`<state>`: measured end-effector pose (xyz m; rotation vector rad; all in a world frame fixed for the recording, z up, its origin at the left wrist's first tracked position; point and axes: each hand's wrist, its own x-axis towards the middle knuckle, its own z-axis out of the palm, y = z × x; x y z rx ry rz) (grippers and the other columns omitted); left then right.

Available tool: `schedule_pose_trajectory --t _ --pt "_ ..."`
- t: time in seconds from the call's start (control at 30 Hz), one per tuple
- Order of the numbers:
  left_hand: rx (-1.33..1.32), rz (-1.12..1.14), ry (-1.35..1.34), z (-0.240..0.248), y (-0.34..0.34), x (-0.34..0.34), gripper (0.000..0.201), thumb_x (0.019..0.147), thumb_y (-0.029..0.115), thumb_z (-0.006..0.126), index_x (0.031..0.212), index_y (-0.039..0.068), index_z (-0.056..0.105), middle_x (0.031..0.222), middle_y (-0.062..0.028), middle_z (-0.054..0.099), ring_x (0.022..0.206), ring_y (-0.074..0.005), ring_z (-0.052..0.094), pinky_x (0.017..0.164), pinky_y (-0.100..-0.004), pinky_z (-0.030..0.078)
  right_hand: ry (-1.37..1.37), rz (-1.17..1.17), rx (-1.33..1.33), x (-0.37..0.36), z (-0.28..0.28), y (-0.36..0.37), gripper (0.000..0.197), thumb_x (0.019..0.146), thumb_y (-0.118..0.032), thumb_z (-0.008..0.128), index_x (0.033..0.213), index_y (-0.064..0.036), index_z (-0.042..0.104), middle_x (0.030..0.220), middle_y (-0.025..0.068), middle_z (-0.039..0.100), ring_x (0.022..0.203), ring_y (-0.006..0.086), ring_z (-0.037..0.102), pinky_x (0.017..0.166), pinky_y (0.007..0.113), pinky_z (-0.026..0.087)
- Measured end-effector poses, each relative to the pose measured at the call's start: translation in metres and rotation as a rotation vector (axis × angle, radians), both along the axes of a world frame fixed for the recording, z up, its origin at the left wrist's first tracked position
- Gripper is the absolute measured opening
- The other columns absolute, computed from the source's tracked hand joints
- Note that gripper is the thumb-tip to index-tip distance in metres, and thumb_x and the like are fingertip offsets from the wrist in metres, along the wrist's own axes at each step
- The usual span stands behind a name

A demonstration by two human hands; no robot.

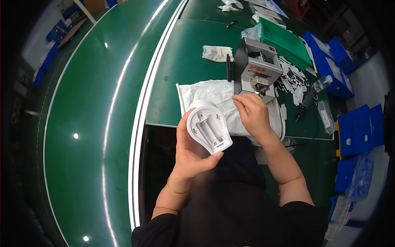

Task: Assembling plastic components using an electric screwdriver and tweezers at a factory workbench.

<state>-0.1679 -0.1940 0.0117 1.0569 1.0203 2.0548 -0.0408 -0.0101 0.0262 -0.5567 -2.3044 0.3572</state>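
1. My left hand (190, 152) is wrapped around a white plastic housing (209, 128), thumb on its near end and fingers curled behind it. The open compartment in the housing faces up at me.
2. I take the grey screw-feeder machine (256, 70) as my landmark. The housing is held in the air well on the near side of it and a little to its left, above the white cloth (214, 94) that lies spread in front of the machine.
3. My right hand (252, 113) is right at the machine's front opening — fingertips pinched narrow and touching or nearly touching the outlet. Whether it holds anything there I cannot tell; it would be too small to see.
4. A crumpled white rag (217, 52) lies just left of the machine, on the green bench mat (181, 61).
5. Behind and to the right of the machine stands a green tray (284, 41).
6. To the machine's right lie scattered small white parts (292, 80) — and beyond them, blue bins (333, 68).
7. Far left of the machine runs the green conveyor belt (82, 123).
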Motion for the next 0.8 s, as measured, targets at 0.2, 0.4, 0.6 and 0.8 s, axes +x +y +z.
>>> schedule_pose_trajectory --t 0.2,0.4,0.6,0.8 --pt "-0.097 -0.208 -0.156 0.007 0.028 0.024 0.105 0.065 0.005 0.082 0.153 0.004 0.024 0.143 -0.0117 0.043 0.134 -0.0241 0.044 0.112 -0.0399 0.036 0.0 -0.203 -0.148 0.081 0.003 0.018 0.009 0.087 -0.007 0.071 0.094 -0.0014 0.072 0.084 0.0087 0.068 0.073 0.0193 0.062 0.063 0.028 0.047" --pt "-0.33 -0.395 -0.135 -0.012 0.05 0.052 0.108 0.065 -0.008 0.079 0.154 0.008 0.021 0.139 -0.0085 0.046 0.127 -0.0191 0.049 0.103 -0.0362 0.046 0.181 -0.599 -0.486 0.155 -0.003 0.106 0.014 0.089 -0.014 0.072 0.092 -0.0009 0.072 0.081 0.0094 0.069 0.069 0.0146 0.064 0.062 0.026 0.048" --pt "-0.376 -0.425 0.033 -0.023 0.072 0.068 0.104 0.066 -0.009 0.08 0.152 0.008 0.023 0.137 -0.0079 0.047 0.124 -0.0181 0.051 0.101 -0.0353 0.047 -0.018 -0.685 0.074 0.167 -0.05 0.187 0.014 0.086 -0.02 0.071 0.089 -0.0062 0.074 0.084 0.0137 0.072 0.08 0.032 0.07 0.073 0.04 0.054" --pt "-0.429 -0.354 0.029 -0.02 0.065 0.063 0.102 0.066 -0.008 0.08 0.151 0.007 0.026 0.138 -0.0081 0.047 0.125 -0.0184 0.051 0.102 -0.0352 0.047 -0.446 -0.669 -0.445 0.147 -0.01 0.153 0.036 0.078 -0.029 0.078 0.105 -0.0059 0.072 0.096 0.0151 0.073 0.088 0.0297 0.071 0.078 0.04 0.054"
